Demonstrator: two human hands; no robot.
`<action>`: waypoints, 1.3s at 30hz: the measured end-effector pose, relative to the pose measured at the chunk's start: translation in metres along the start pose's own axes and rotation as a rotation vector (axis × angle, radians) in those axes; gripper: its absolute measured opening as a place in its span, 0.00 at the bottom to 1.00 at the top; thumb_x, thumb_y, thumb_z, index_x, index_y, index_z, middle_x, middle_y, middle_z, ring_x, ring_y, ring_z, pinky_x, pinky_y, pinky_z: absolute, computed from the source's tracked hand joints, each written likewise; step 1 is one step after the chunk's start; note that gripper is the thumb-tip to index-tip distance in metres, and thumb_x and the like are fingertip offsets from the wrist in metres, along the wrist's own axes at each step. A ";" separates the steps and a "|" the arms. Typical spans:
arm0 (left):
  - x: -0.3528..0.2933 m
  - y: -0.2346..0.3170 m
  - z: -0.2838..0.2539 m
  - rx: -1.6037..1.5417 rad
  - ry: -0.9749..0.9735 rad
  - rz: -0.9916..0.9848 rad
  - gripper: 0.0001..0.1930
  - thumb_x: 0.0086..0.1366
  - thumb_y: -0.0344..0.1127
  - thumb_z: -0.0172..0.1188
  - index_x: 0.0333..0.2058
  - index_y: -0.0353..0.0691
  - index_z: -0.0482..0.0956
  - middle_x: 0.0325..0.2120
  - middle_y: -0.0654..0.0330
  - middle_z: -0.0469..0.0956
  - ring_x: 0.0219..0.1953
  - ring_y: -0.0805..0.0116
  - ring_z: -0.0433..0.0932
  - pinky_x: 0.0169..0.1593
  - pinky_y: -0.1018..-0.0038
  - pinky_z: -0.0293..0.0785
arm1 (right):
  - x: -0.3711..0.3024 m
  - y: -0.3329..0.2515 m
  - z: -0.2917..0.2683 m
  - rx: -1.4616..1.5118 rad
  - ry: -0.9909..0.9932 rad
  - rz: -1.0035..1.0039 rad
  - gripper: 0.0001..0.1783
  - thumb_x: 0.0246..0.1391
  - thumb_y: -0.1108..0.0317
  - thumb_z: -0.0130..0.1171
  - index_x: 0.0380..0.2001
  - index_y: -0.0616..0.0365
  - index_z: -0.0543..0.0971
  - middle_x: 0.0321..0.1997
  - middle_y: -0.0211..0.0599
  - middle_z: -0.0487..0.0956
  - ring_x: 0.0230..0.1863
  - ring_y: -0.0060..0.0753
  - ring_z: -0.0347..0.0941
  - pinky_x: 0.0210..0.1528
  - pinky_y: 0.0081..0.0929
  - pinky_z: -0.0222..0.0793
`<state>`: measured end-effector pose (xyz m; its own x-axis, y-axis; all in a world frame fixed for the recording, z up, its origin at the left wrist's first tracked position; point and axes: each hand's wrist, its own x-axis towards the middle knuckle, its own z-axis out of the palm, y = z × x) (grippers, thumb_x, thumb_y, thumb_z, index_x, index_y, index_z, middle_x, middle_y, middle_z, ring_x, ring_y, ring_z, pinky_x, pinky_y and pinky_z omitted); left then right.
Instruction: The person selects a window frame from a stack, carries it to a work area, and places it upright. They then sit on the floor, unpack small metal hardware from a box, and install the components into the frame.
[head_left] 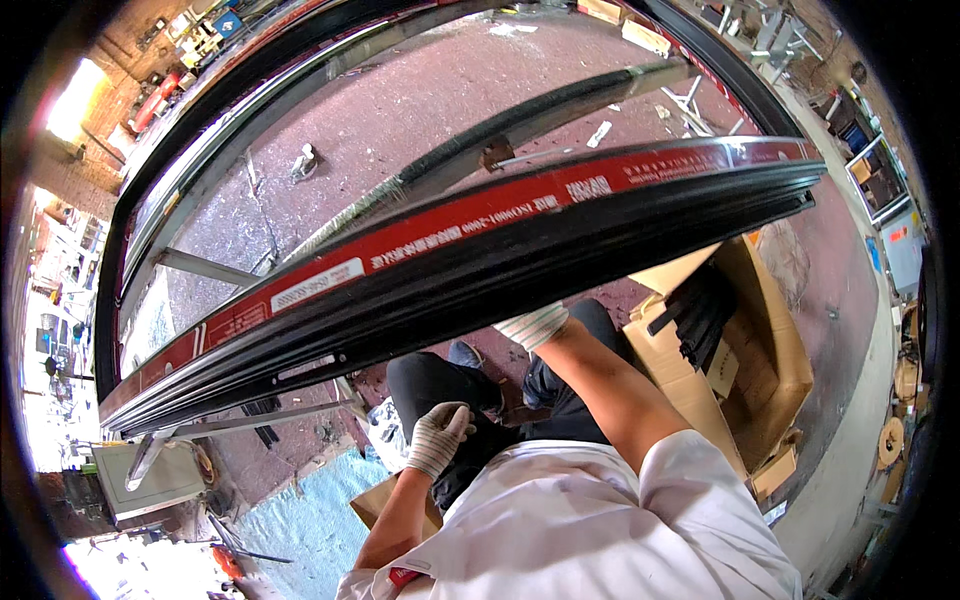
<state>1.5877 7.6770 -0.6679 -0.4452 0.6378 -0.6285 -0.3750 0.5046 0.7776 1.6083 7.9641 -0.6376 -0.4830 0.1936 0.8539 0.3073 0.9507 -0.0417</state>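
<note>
A large black window frame (480, 295) with red printed film along its upper face lies across the view in front of me. My left hand (440, 438), in a striped whitish glove, is held above my left thigh, below the frame's near bar and apart from it. Its fingers are curled closed, and whatever they may hold is too small to make out. My right hand (535, 325), gloved likewise, reaches to the lower edge of the near bar. The bar hides its fingers, so its grip cannot be seen.
Metal rails of a stand (420, 170) run beneath the frame. To my right is an open cardboard box (780, 400) holding black strips (705, 310). A light-blue sheet (310, 515) and a grey metal box (150, 478) lie at lower left. Scraps litter the reddish floor (400, 110).
</note>
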 end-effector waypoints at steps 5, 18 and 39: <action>-0.003 0.018 0.000 -0.041 0.009 -0.061 0.17 0.71 0.42 0.58 0.48 0.34 0.79 0.36 0.59 0.83 0.32 0.72 0.82 0.35 0.78 0.76 | -0.005 0.019 0.005 -0.025 0.069 -0.104 0.39 0.61 0.36 0.48 0.69 0.46 0.63 0.73 0.40 0.60 0.71 0.46 0.58 0.71 0.48 0.55; 0.013 0.022 -0.011 -0.104 -0.087 -0.123 0.19 0.73 0.45 0.53 0.50 0.36 0.76 0.37 0.56 0.84 0.31 0.70 0.83 0.33 0.77 0.79 | 0.001 -0.006 -0.073 0.128 -0.249 0.061 0.28 0.56 0.54 0.61 0.60 0.44 0.73 0.64 0.42 0.71 0.59 0.54 0.71 0.62 0.55 0.65; 0.011 0.007 -0.012 -0.093 -0.036 -0.085 0.18 0.71 0.43 0.56 0.51 0.35 0.75 0.36 0.53 0.83 0.28 0.68 0.82 0.27 0.78 0.77 | -0.219 -0.009 -0.340 -0.077 -0.735 1.237 0.07 0.55 0.70 0.57 0.36 0.59 0.79 0.35 0.55 0.80 0.38 0.60 0.77 0.44 0.43 0.74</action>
<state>1.5705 7.6811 -0.6698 -0.3796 0.6164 -0.6899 -0.4848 0.5026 0.7158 1.9905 7.8311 -0.6475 -0.1770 0.9702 -0.1655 0.8653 0.0732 -0.4959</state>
